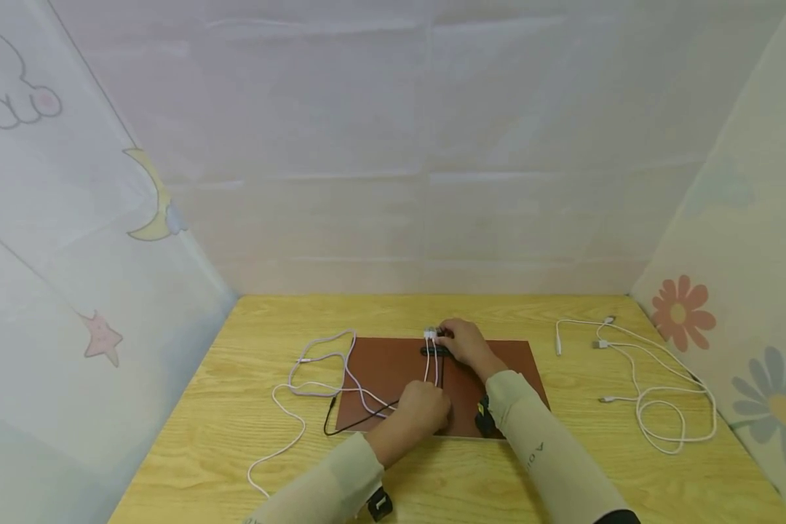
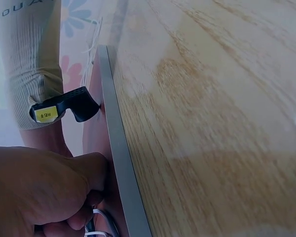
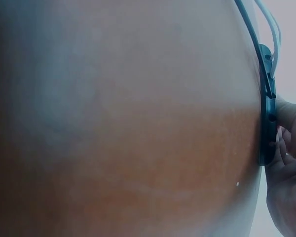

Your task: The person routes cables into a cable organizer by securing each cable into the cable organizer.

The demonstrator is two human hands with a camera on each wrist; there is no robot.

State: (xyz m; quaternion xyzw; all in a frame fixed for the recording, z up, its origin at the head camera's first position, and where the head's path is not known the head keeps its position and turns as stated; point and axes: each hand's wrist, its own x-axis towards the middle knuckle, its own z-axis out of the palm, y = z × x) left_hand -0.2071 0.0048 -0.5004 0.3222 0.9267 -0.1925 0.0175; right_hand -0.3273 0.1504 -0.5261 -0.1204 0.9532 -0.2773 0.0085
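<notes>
A black cable holder [image 1: 426, 351], a slotted strip, lies on the brown board [image 1: 380, 364]. Two white cables [image 1: 426, 367] run through its slots, their plugs [image 1: 430, 333] beyond its far side. Beside them a black cable [image 1: 442, 372] passes through another slot. My right hand [image 1: 465, 343] is at the holder's far right side, thumb and fingers pinching the black cable's end, partly hidden. Nearer the front edge, my left hand [image 1: 426, 407] is curled in a fist round the cables. In the left wrist view, white cable loops [image 2: 99, 212] emerge under this fist.
Loose lengths of white and lilac cable [image 1: 321, 355] spread left of the board, along with the black cable's other end [image 1: 330, 407]. A white multi-ended cable [image 1: 677, 393] lies on the right of the wooden table [image 1: 236, 378]. Printed cloth walls stand round the table.
</notes>
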